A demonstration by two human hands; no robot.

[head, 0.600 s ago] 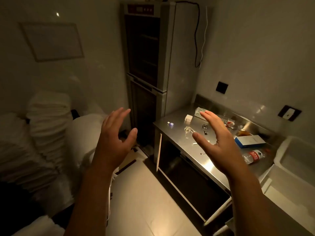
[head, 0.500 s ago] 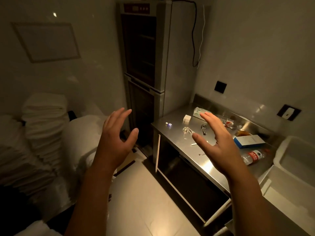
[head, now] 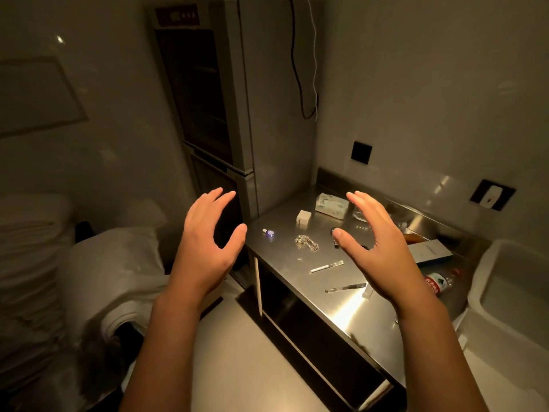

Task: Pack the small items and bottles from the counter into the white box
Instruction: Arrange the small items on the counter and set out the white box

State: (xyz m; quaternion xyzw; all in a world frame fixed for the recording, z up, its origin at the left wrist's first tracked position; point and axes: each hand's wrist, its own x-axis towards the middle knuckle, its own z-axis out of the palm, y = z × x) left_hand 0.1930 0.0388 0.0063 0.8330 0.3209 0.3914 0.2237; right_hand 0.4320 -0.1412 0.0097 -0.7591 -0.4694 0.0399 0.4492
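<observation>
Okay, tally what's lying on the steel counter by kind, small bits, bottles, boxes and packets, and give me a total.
Bottles: 2, the purple vial and the red-label bottle.
Boxes and packets: 3, the white cube, the tissue pack and the blue-edged box.
Chains: 1, the chain.
Sticks: 2, the white stick and the clear stick.
Total: 8, not counting things hidden behind the right hand.

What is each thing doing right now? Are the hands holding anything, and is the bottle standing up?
Left hand: open, holding nothing.
Right hand: open, holding nothing, raised above the counter.
Water bottle: lying on its side on the counter.
Tiny purple vial: lying on its side.
Silver chain: bunched in a heap.
White box: open on top.
</observation>
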